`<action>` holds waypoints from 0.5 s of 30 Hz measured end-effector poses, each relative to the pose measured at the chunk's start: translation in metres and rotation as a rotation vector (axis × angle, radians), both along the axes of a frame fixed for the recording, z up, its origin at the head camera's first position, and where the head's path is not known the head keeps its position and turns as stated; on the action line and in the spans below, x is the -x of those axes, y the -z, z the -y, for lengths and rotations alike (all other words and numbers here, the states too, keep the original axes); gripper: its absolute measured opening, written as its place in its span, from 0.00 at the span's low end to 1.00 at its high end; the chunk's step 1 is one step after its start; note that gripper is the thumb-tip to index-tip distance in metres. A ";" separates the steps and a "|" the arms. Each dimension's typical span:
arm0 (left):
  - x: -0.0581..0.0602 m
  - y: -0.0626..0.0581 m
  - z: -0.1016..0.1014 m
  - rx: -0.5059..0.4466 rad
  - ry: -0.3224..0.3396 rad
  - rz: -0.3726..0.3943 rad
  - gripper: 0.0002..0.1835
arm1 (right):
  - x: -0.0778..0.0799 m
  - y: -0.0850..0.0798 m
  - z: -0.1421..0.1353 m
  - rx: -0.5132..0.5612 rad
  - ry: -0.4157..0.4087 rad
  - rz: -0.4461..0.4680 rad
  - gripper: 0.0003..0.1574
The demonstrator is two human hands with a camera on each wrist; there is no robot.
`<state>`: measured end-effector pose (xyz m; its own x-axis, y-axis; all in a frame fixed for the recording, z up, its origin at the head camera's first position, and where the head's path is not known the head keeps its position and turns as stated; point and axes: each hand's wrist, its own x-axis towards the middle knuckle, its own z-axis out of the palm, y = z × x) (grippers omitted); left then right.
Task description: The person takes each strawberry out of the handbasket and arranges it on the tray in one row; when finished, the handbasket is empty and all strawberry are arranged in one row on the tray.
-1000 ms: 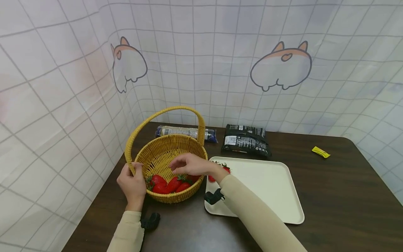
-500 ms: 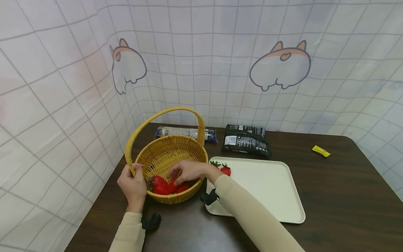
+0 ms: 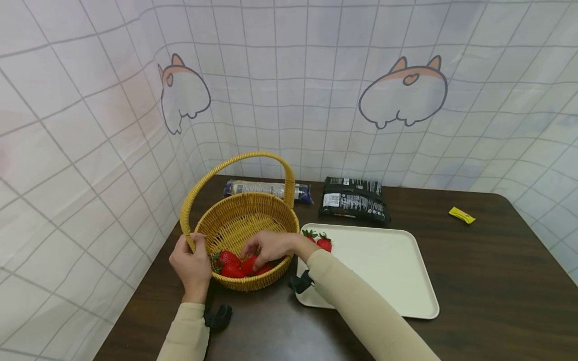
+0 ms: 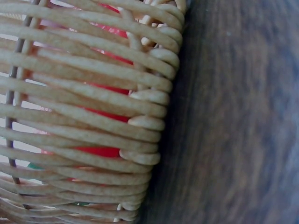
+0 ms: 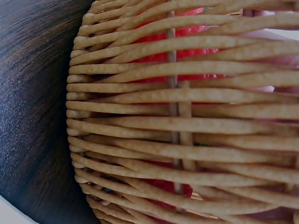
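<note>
A yellow woven basket with a tall arched handle stands on the table, several red strawberries lying at its near side. My left hand grips the basket where the handle meets the rim. Inside the basket, my right hand pinches a strawberry between thumb and fingers. In the left wrist view, the woven wall fills much of the picture, with red showing through its gaps. The right wrist view shows the wall close up too, partly hiding the strawberries and fingers behind it.
A cream tray lies right of the basket, strawberries at its upper left corner, partly behind the right forearm. Behind are a blue-ended clear packet and a black packet. A small yellow wrapped piece lies far right.
My right hand has come down from above the strawberries into the basket, and its fingers have closed round one. My left hand has kept its grip on the basket.
</note>
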<state>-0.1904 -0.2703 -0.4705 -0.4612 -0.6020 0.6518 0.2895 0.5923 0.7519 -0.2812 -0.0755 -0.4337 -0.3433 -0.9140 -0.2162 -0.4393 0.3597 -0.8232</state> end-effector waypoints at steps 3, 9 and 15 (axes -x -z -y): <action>0.000 0.000 0.000 0.004 -0.005 0.000 0.10 | -0.001 -0.001 0.000 -0.018 -0.009 -0.012 0.25; -0.002 -0.001 0.000 0.014 0.003 0.005 0.10 | -0.002 0.000 -0.002 -0.032 -0.002 -0.017 0.23; -0.001 -0.001 0.000 0.015 0.011 0.006 0.10 | 0.001 0.002 -0.004 0.062 0.053 -0.001 0.23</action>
